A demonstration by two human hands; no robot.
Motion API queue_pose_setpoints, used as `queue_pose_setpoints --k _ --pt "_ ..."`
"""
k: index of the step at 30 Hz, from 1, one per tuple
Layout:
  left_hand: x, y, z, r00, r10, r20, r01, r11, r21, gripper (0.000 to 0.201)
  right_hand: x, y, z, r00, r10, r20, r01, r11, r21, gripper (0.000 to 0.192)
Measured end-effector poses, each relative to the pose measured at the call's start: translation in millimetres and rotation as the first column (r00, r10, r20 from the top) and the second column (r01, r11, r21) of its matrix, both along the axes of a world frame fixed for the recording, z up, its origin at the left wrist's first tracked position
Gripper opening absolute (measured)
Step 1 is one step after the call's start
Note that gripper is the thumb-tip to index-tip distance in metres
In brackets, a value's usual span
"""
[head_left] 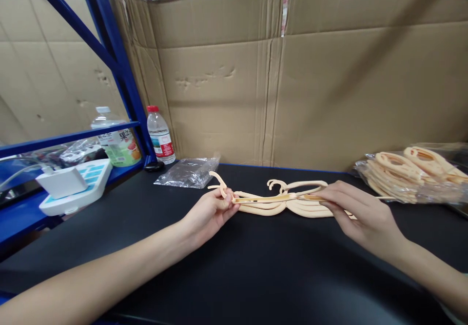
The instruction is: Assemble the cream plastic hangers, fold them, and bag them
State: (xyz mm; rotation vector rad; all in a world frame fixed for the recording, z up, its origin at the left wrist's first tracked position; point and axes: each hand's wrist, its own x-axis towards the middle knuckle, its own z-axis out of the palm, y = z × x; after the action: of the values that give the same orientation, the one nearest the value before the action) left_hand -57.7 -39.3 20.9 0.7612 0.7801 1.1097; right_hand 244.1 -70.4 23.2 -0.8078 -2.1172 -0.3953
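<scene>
The left hand (214, 211) is closed around one end of a beige hanger (268, 198), pinching it near a hook. The right hand (360, 213) grips the other end with its fingers (329, 195) closed on it. The hanger is held level just above the black table (234, 276), over a small pile of hangers (303, 208) lying on the table between the hands. At the right edge, a bag of hangers (413, 173) rests on the table, well apart from the left hand. Behind the left hand lies an empty plastic bag (188, 172). Two bottles (160, 134) stand at the left by a blue rack (120, 61), near a white device (73, 183). Cardboard (292, 81) walls the back.
</scene>
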Motion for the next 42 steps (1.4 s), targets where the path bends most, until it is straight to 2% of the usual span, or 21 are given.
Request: queue_pose_setpoints --k 5,14,23,28,32,34,35,36,37,38,39,40,41,42 --pt "0.6 -2.3 0.9 0.999 0.037 -0.027 -0.037 0.999 0.021 0.026 -5.1 -5.5 1.1 1.0 0.005 -0.022 -0.006 0.999 -0.044 0.036" --pt "2.9 -4.2 1.8 0.989 0.127 -0.072 -0.12 0.988 0.096 0.024 -12.7 -9.9 -5.1 0.999 0.027 -0.042 -0.025 0.999 0.048 0.036" --pt "5.2 -5.1 1.5 0.981 0.192 -0.034 -0.184 0.969 0.163 0.021 -18.7 -13.8 -4.3 0.99 -0.032 -0.134 0.019 0.995 -0.101 0.026" --pt "6.9 -5.7 7.4 0.979 0.203 0.019 -0.204 0.971 0.128 0.019 -15.9 -11.2 -1.6 0.959 -0.19 -0.208 0.13 0.954 -0.271 0.019" --pt "7.8 -10.3 6.1 0.988 0.139 -0.065 -0.127 0.979 0.158 0.008 -8.0 -3.8 0.7 0.949 -0.253 -0.19 0.157 0.898 -0.411 0.02" --pt "9.5 -17.1 3.0 0.972 0.029 -0.234 0.017 0.982 0.19 0.008 -3.6 -0.5 5.1 0.954 -0.24 -0.18 0.114 0.845 -0.523 0.021" --pt "10.7 -22.2 1.6 0.935 -0.037 -0.352 0.122 0.967 0.222 0.013 -1.8 0.6 8.0 0.957 -0.23 -0.178 0.087 0.81 -0.581 0.023" --pt "12.0 -28.3 0.9 0.872 -0.09 -0.48 0.245 0.931 0.27 0.016 -0.5 1.2 11.1 0.96 -0.223 -0.171 0.067 0.773 -0.631 0.024" --pt "13.2 -35.1 0.8 0.789 -0.104 -0.605 0.377 0.86 0.344 0.018 0.3 1.3 14.0 0.964 -0.214 -0.155 0.056 0.739 -0.672 0.024" --pt "14.2 -42.0 1.6 0.693 -0.055 -0.719 0.511 0.741 0.436 0.019 0.4 0.9 16.4 0.972 -0.2 -0.124 0.056 0.708 -0.704 0.024" --pt "14.8 -48.7 3.2 0.597 0.03 -0.801 0.644 0.577 0.502 0.021 0.0 0.3 18.1 0.98 -0.183 -0.081 0.068 0.682 -0.728 0.023" --pt "15.1 -54.7 5.2 0.51 0.11 -0.853 0.776 0.369 0.512 0.027 -0.9 -0.5 18.8 0.985 -0.168 -0.032 0.087 0.658 -0.748 0.022" --pt "15.1 -59.6 7.4 0.455 0.209 -0.865 0.847 0.198 0.493 0.032 -2.2 -1.3 18.6 0.988 -0.152 0.016 0.111 0.638 -0.762 0.02" --pt "14.9 -63.3 9.5 0.422 0.302 -0.855 0.879 0.093 0.467 0.036 -3.6 -2.1 17.4 0.989 -0.138 0.062 0.135 0.62 -0.773 0.02"
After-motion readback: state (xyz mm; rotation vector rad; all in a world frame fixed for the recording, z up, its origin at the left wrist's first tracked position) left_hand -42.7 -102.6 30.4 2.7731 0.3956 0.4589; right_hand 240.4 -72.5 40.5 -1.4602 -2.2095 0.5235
